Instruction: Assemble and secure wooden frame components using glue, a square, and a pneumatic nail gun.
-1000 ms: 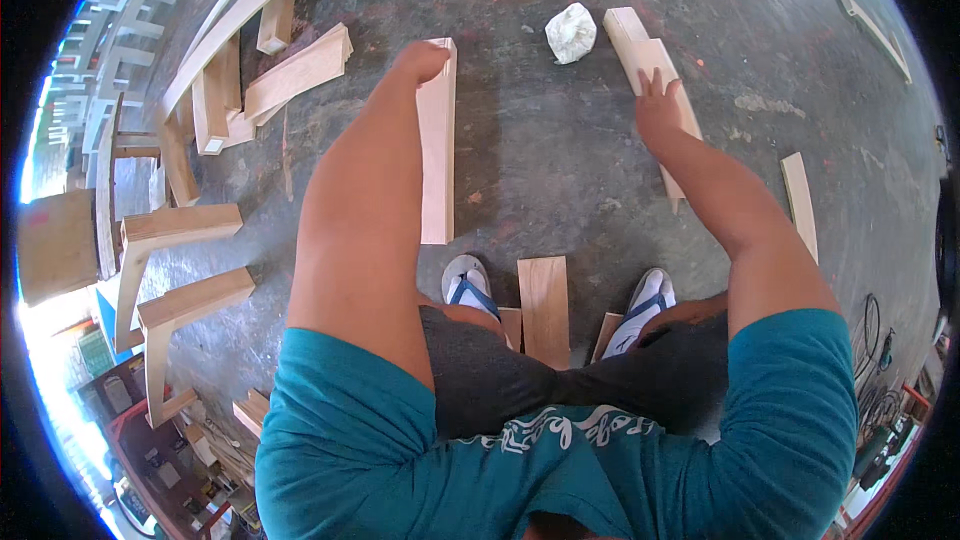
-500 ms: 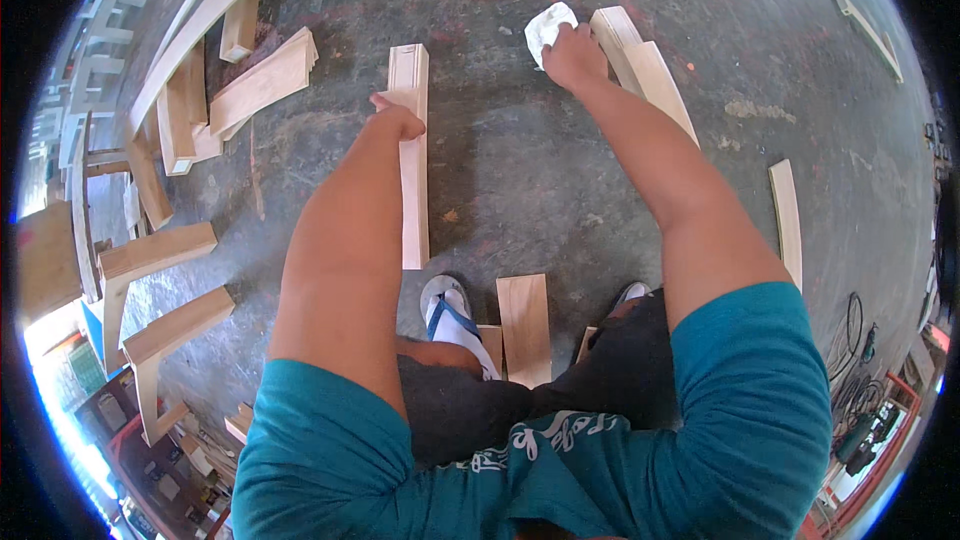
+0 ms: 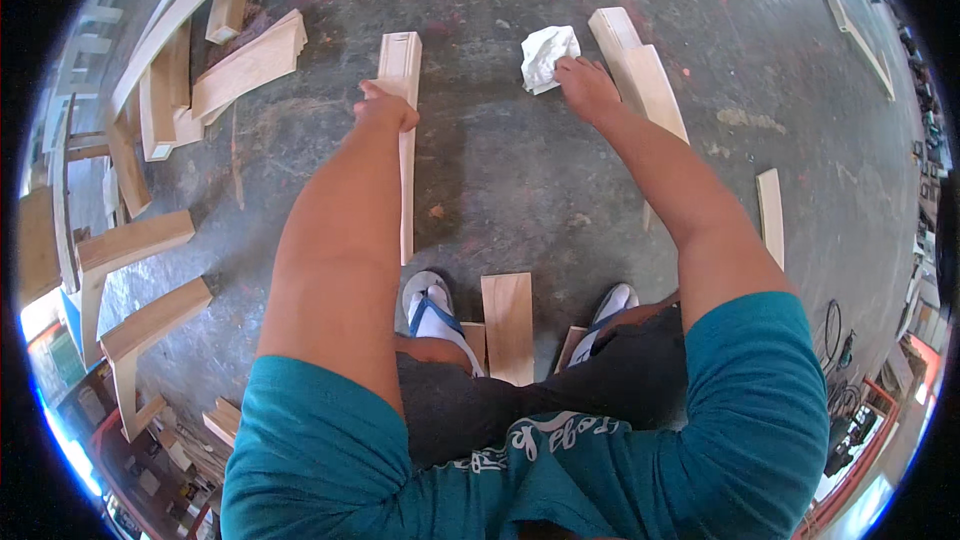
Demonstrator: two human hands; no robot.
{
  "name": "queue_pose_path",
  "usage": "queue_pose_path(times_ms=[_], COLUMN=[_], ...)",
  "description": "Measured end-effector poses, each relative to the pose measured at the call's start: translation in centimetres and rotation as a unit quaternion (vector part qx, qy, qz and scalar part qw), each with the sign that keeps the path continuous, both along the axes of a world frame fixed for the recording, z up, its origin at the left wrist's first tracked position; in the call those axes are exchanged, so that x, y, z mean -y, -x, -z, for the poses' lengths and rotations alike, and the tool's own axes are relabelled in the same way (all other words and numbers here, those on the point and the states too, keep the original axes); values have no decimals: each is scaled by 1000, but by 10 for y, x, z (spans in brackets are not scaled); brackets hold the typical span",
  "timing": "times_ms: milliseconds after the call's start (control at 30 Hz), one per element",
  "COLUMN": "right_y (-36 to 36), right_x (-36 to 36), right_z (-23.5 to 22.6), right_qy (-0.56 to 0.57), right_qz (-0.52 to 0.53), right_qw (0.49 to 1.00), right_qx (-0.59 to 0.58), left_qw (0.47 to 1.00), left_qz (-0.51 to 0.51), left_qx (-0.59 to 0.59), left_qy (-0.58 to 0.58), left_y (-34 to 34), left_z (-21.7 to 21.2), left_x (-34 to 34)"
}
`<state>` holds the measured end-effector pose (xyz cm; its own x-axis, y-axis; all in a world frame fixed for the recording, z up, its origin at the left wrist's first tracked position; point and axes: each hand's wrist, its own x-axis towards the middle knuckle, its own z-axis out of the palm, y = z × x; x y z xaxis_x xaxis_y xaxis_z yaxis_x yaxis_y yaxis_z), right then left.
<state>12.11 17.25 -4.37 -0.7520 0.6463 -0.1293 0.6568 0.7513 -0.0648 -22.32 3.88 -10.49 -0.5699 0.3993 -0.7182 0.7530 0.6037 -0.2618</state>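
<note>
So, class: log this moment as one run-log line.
left hand: on long wood strip | right hand: touching white rag | floor: concrete, wood pieces scattered

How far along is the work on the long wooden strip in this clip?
Done: nothing on the wood shows a finished step. In hand: the left hand rests on the long wooden strip lying on the concrete floor, while the right hand touches the crumpled white cloth beside it. Left: the cloth has not reached the strip, and other wood pieces lie scattered around.
</note>
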Motion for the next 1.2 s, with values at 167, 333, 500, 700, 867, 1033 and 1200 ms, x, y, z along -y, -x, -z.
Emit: queue_pose_path(times_ms=[167,333,500,700,867,1033,1200], right_y=[-38,-51,-25,6,29,13,-13], right_x=[-3,-1,9,10,22,21,25], right_z=[2,5,30,22,13,17,-4], right_qy=[68,212,127,142,198,175,181], right_qz=[-72,140,303,265,236,186,180], right_qw=[992,966,924,919,939,959,962], right_qx=[-73,-55,-195,-255,-155,-122,-93], left_qw=[992,994,995,986,987,989,988], left_qz=[-109,-102,-42,-107,-96,-64,76], left_qx=[5,9,17,32,20,34,67], left_qy=[-55,-50,-86,-122,-129,-126,-113], left_y=[-15,-5,10,-28,-26,-30,-32], left_z=[-30,-34,-30,-80,-85,-75,-74], left_x=[-3,4,17,28,27,21,15])
